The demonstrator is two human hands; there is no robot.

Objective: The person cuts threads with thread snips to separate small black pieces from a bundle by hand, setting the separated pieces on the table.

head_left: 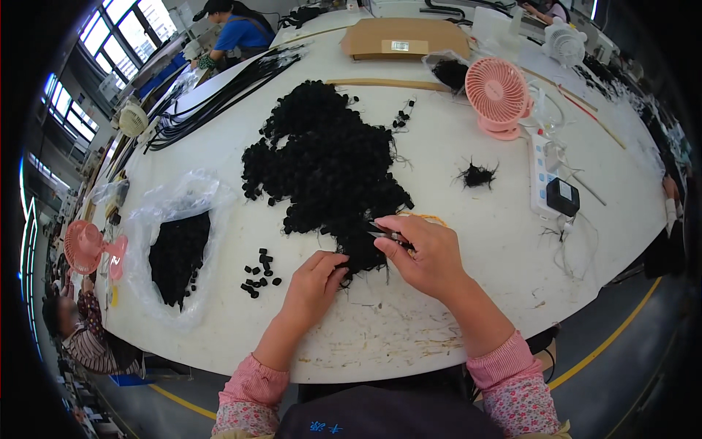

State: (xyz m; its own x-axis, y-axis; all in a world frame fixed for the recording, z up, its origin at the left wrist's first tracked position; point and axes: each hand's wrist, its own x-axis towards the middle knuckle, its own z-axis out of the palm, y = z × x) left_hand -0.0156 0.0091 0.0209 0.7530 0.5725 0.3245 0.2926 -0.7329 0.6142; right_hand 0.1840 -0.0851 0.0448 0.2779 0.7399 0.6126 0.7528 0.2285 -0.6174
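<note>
Right hand [428, 256] closed around small metal snips [393, 235], thumb below and fingers above, the tips pointing left over the lower end of a black heap. Left hand [313, 284] just beside it, thumb and fingertips drawn nearly together at the heap's bottom edge; whether a piece is pinched there, I cannot tell. The heap of small black pieces [322, 168] spreads up the middle of the white table [526, 285], stray threads along its edges. Left of the hands, a loose scatter of short black pieces [259, 274]; farther left, an open clear plastic bag [137, 249] with more black stuff inside. Right of the heap, a thread tangle [477, 175] lies alone, then a white power strip [540, 172] with a black adapter [562, 197]. Pink fan [497, 86] above that. Far side: flat cardboard box [406, 35], long black strips [219, 94], a co-worker in blue [245, 33].
</note>
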